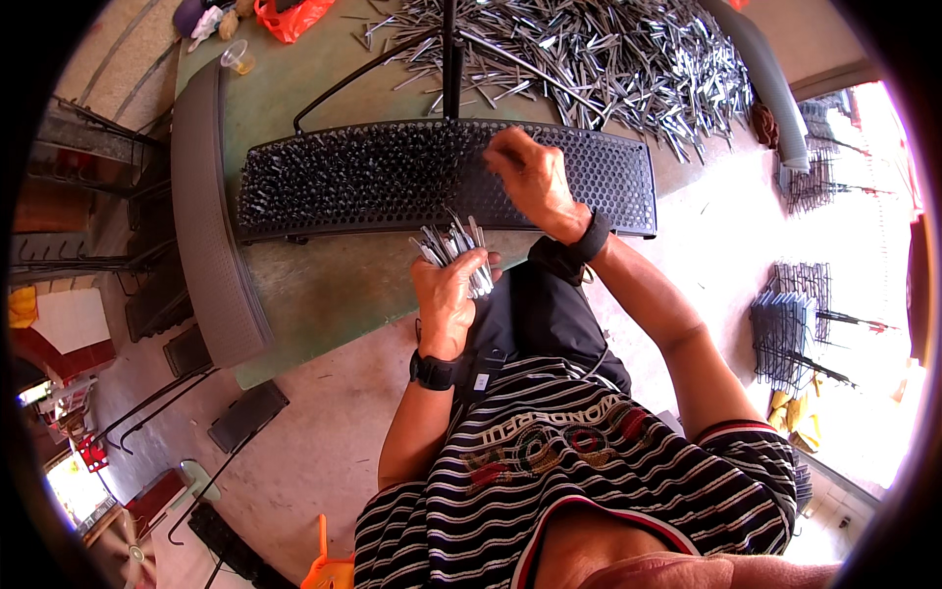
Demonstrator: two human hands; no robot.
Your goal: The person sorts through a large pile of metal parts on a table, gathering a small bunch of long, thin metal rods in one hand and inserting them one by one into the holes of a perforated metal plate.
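My left hand is closed around a bunch of slim silver metal pieces, whose ends fan out above the fingers. Over the middle of a long dark perforated rack, my right hand has its fingers bent together. Whatever sits between those fingertips is too small or hidden to make out. To the left of that hand, the rack's holes hold densely packed, upright thin pieces. On its right side the round holes show bare.
A large heap of loose silver pieces covers the far part of the green table. Curved dark panels stand at the table's left edge. Black metal rods rise behind the rack. A plastic cup and a red bag lie far left.
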